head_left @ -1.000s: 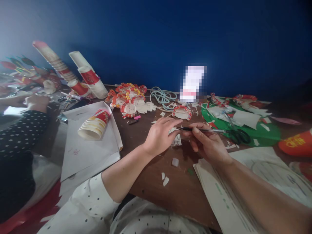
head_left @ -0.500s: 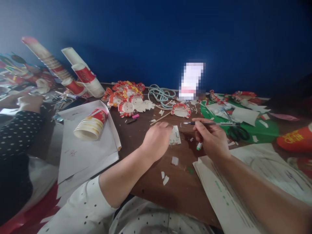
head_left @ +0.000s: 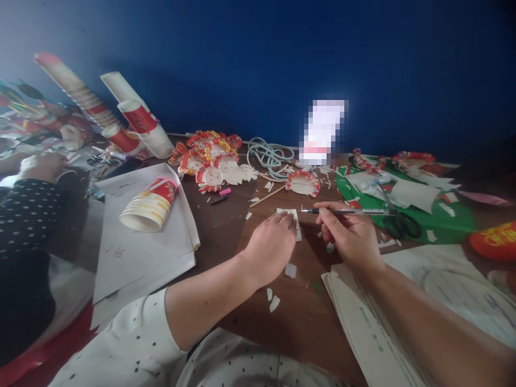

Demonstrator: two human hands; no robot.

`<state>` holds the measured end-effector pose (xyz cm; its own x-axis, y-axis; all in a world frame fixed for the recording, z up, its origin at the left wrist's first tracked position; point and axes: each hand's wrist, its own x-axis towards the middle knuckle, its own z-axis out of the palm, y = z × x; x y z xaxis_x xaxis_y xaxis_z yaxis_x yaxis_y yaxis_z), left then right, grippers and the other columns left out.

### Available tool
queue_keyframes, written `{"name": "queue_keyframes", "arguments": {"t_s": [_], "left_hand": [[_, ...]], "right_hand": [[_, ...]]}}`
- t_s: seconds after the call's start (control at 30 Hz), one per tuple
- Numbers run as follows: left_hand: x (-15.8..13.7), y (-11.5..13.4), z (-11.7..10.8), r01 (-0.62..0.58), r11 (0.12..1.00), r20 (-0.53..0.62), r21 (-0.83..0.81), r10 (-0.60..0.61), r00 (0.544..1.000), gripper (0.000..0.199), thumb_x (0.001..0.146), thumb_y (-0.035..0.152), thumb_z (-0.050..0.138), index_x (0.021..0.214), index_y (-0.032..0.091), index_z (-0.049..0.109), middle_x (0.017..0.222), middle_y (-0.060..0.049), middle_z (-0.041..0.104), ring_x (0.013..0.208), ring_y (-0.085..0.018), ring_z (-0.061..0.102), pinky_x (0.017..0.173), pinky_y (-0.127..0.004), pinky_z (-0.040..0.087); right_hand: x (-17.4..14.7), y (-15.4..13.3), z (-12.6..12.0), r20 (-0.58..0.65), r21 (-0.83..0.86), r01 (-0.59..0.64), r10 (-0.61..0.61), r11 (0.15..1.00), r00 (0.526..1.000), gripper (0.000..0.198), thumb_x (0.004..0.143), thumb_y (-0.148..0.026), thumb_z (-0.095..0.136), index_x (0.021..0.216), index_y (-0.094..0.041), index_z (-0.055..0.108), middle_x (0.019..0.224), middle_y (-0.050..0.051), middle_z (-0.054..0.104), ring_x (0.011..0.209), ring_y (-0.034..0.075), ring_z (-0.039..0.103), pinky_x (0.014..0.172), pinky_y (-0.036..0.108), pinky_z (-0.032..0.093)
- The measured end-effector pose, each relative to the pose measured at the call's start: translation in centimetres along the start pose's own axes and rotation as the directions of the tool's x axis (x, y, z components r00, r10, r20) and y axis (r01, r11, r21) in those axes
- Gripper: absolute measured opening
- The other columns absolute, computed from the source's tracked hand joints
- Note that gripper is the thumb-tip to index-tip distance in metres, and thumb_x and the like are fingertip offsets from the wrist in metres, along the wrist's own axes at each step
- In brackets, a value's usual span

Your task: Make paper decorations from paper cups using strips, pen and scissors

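Observation:
My left hand (head_left: 271, 247) rests on the table with its fingers curled together, pressing on a small piece of white paper (head_left: 299, 231). The hand covers most of this piece; its top and right edges show. To the right, my right hand (head_left: 350, 236) is closed around a pen (head_left: 363, 212), held almost level. The pen's tip points left, just beyond the paper's right edge. Below that hand lies a marker with a green end (head_left: 330, 247), partly hidden. A white scrap (head_left: 291, 270) lies close below my left hand.
Paper cups (head_left: 147, 207) lie on white sheets (head_left: 141, 258) at left, near another person's hand (head_left: 44, 166). Behind are red-and-white cut-cup crafts (head_left: 209, 174), a coiled cord (head_left: 268, 158) and a blurred-out bright screen (head_left: 324, 131). Black-handled scissors (head_left: 403, 226) rest by green sheeting (head_left: 451, 226).
My left hand has shifted right, over the small paper, covering more of it. My right hand still holds the pen, a little lower in view. The view has shifted slightly.

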<state>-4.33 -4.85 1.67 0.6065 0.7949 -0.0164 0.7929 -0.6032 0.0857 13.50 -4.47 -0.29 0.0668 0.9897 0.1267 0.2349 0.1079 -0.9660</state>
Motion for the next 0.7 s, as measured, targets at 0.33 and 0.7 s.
{"name": "queue_keyframes", "arguments": {"t_s": [0.33, 0.7], "left_hand": [[0.16, -0.08, 0.74, 0.007, 1.000, 0.028, -0.001, -0.007, 1.000, 0.029, 0.095, 0.011, 0.044, 0.112, 0.010, 0.068, 0.127, -0.016, 0.066, 0.118, -0.024, 0.063, 0.099, -0.034, 0.051], [0.30, -0.14, 0.76, 0.029, 0.999, 0.030, 0.041, -0.031, 0.999, 0.032, 0.094, 0.010, 0.046, 0.118, 0.008, 0.066, 0.135, -0.018, 0.062, 0.123, -0.027, 0.060, 0.103, -0.037, 0.047]], "right_hand": [[0.01, 0.08, -0.11, 0.022, 0.017, 0.011, -0.011, 1.000, 1.000, 0.033, 0.088, -0.049, 0.064, 0.099, -0.019, 0.070, 0.068, 0.000, 0.064, 0.045, 0.009, 0.050, 0.042, 0.022, 0.041], [-0.44, 0.30, 0.07, 0.053, -0.075, 0.052, -0.048, 0.996, 0.997, 0.032, 0.090, -0.049, 0.062, 0.102, -0.021, 0.070, 0.071, 0.001, 0.066, 0.047, 0.010, 0.054, 0.045, 0.024, 0.043]]}}
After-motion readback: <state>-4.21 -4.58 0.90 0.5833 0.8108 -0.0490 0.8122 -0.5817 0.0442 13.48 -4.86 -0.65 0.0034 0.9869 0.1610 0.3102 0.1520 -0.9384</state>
